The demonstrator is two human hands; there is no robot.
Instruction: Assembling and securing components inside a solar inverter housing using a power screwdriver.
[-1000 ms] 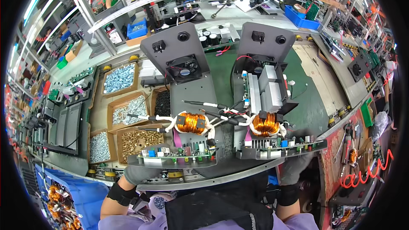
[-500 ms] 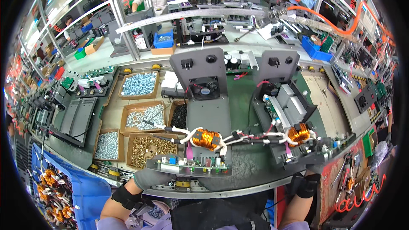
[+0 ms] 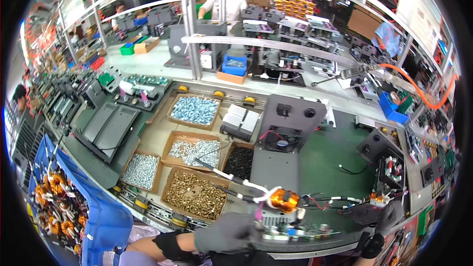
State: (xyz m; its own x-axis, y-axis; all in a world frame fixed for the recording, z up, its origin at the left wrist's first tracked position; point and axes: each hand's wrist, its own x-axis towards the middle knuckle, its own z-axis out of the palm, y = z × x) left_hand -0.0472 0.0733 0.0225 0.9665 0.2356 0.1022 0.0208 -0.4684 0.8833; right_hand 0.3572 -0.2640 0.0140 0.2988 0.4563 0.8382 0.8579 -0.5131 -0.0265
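My left hand (image 3: 227,233), in a grey glove, is curled at the near left end of a circuit board assembly (image 3: 300,231); its fingertips are partly hidden. The board lies along the near side of a dark metal chassis (image 3: 273,170), which has an upright fan panel. An orange copper coil (image 3: 284,200) with white and black leads sits over the board. My right hand (image 3: 387,218), gloved and motion-blurred, is at the near side of a second chassis (image 3: 391,172). Its fingers cannot be made out. Another copper coil (image 3: 378,198) lies beside that hand.
Cardboard trays hold brass fasteners (image 3: 194,194), silver screws (image 3: 192,151), black screws (image 3: 240,162) and blue-silver fasteners (image 3: 194,111). A blue bin (image 3: 106,224) of coils stands at left. Metal rails (image 3: 276,44) cross the far side. Other people stand beyond the bench.
The view has swung left, shifting the scene rightward and down. The second chassis sits farther right of the first, with a wider green gap between them. My left hand remains by the board's left end.
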